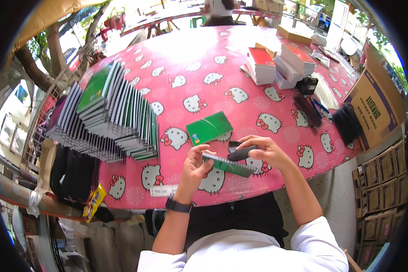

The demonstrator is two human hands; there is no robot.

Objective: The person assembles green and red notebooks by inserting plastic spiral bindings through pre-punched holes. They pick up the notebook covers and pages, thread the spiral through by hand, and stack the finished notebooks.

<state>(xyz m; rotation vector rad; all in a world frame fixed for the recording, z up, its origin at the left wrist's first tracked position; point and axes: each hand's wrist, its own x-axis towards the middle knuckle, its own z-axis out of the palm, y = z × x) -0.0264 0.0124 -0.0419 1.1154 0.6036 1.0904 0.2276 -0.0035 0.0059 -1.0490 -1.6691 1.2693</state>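
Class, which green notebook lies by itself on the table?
The flat notebook beyond the left hand. It lies alone, whereas the held notebook is in that hand and other green ones form the stack farther left.

- The left forearm (172, 229) is raised from the lower edge, angled slightly to the right, its wrist circled by a dark watch (179, 205).
- The left hand (197, 165) is closed in a pinch, with the thumb pressed opposite bent fingers.
- The right forearm (301, 192) is slanted up and leftward, bent at the elbow.
- The right hand (266, 153) is curled in a grip, fingers pointed left.
- Both hands are held near each other, apart.
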